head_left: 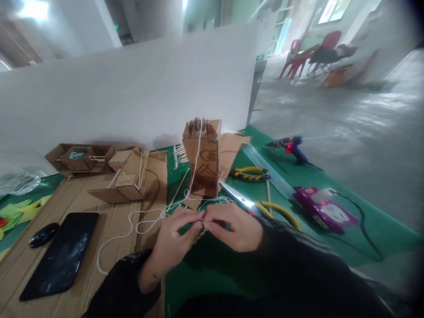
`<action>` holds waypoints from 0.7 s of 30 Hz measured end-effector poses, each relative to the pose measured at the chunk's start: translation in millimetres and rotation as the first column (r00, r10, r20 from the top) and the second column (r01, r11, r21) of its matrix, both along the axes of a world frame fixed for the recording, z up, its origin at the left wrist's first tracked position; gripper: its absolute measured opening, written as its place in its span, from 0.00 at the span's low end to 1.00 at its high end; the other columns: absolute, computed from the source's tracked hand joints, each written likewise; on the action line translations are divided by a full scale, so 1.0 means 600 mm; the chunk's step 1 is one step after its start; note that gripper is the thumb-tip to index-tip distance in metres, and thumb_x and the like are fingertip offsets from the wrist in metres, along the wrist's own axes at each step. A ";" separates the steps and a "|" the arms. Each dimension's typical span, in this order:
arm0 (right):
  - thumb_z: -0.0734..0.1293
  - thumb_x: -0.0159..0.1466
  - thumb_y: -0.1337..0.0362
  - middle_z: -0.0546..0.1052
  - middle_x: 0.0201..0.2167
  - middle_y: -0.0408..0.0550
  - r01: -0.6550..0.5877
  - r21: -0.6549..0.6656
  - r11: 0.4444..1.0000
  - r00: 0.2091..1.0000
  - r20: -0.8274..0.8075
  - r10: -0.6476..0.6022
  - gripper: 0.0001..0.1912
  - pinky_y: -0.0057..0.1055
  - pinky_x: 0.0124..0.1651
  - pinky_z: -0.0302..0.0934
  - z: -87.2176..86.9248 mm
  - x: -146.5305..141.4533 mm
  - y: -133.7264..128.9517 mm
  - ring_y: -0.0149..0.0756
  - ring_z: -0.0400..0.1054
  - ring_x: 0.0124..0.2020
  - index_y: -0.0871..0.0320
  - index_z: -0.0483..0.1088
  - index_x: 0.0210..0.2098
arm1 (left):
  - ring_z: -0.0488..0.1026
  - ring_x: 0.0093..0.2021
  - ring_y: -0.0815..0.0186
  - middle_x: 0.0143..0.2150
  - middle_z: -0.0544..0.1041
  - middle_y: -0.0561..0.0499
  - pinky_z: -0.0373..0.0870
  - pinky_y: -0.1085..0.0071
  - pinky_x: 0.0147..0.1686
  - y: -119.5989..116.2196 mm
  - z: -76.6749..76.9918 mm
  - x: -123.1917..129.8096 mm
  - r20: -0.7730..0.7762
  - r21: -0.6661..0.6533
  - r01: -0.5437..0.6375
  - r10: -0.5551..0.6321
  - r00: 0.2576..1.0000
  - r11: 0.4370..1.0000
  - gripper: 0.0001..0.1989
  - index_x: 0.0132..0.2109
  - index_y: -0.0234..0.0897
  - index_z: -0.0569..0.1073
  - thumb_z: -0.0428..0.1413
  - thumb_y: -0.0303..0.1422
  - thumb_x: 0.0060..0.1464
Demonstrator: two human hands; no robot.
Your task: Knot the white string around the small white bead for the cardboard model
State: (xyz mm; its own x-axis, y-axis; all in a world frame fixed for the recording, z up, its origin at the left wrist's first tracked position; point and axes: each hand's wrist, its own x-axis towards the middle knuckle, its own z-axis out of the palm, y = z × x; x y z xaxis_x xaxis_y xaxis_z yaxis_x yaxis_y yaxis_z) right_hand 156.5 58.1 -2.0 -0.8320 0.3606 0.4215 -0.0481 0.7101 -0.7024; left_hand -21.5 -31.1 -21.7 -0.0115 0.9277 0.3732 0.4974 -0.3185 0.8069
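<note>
My left hand (175,236) and my right hand (233,227) meet over the green table, thumbs and forefingers pinched tip to tip. What sits between the fingertips is too small and hidden to name. Loose loops of white string (141,221) lie just beyond and to the left of my hands. From there the string rises over the front of an upright cardboard box (205,154), which has small round pieces along its top. Scissors (238,195) with a yellow handle lie beside my right hand, blades pointing at the box.
Pliers (250,173), clear glue sticks (268,170), a glue gun (288,145) and a purple power strip (323,210) with a cable lie to the right. Leftward are a cardboard model (127,174), a black tablet (61,256) and a mouse (44,235). A white partition (132,92) stands behind.
</note>
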 end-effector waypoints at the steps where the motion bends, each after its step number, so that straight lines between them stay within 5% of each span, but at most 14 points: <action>1: 0.59 0.65 0.68 0.68 0.25 0.45 -0.004 -0.011 1.000 1.000 -0.008 0.003 0.09 0.26 0.31 0.57 0.001 0.000 0.000 0.29 0.60 0.26 0.61 0.67 0.30 | 0.75 0.42 0.63 0.41 0.80 0.48 0.71 0.67 0.43 0.000 -0.001 0.000 0.029 -0.019 0.006 -0.005 1.000 1.000 0.10 0.45 0.41 0.78 0.57 0.28 0.57; 13: 0.60 0.65 0.68 0.71 0.25 0.46 0.056 -0.018 0.998 0.998 -0.009 -0.056 0.09 0.26 0.30 0.57 -0.003 0.000 -0.001 0.30 0.63 0.25 0.61 0.70 0.31 | 0.73 0.35 0.66 0.35 0.76 0.52 0.70 0.71 0.37 -0.008 -0.001 0.010 0.117 -0.058 -0.098 0.104 0.988 0.994 0.10 0.44 0.39 0.70 0.57 0.26 0.54; 21: 0.64 0.64 0.66 0.72 0.25 0.45 0.175 0.057 0.983 0.983 -0.065 -0.172 0.07 0.25 0.29 0.57 -0.008 -0.001 0.006 0.29 0.63 0.25 0.61 0.71 0.31 | 0.72 0.34 0.68 0.33 0.74 0.53 0.69 0.72 0.36 -0.008 0.002 0.006 0.013 -0.092 -0.019 0.020 1.000 0.996 0.03 0.37 0.39 0.71 0.57 0.27 0.54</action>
